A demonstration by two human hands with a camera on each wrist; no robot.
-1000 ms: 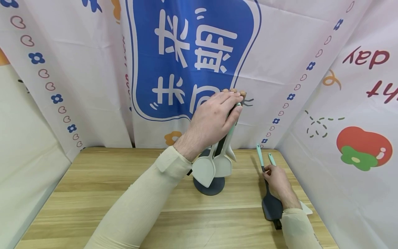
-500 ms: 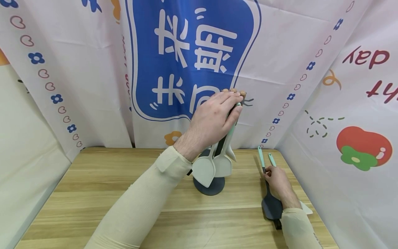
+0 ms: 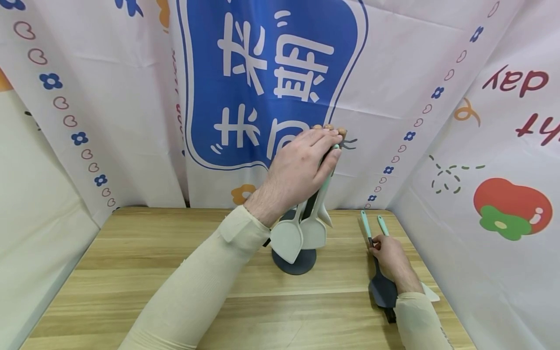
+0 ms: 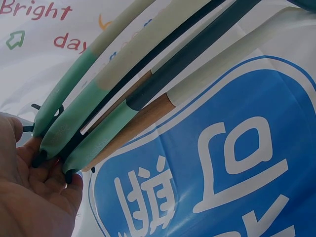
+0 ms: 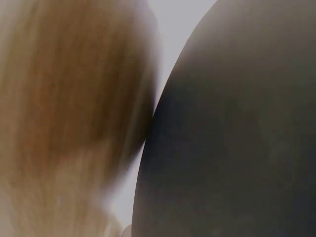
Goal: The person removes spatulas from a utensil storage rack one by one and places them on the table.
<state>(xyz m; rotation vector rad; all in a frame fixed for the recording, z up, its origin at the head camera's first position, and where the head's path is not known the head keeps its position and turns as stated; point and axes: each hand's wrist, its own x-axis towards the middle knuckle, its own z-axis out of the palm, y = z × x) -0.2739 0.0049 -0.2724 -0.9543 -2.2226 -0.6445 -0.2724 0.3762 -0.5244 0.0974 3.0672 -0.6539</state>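
In the head view my left hand (image 3: 302,160) holds the top of a utensil stand with a round dark base (image 3: 295,265). Pale utensil heads, such as a turner (image 3: 287,240), hang below it. The left wrist view shows its fingers among mint-green handle ends (image 4: 98,148) and dark hooks. My right hand (image 3: 393,260) pinches the shaft of a dark turner (image 3: 383,291) with a mint handle end, low over the table's right side. That turner's head fills much of the right wrist view, blurred. Next to it lies another mint-handled utensil (image 3: 382,225), mostly hidden by the hand.
The wooden table (image 3: 153,272) runs left and in front of the stand. A pale utensil head (image 3: 429,293) shows past the right forearm, and a small black piece (image 3: 390,316) below the dark turner. Printed cloth (image 3: 372,73) hangs behind and at the sides.
The dark turner has shifted slightly toward the near side, its mint handle end now lower in view. The left hand and the stand stay still.
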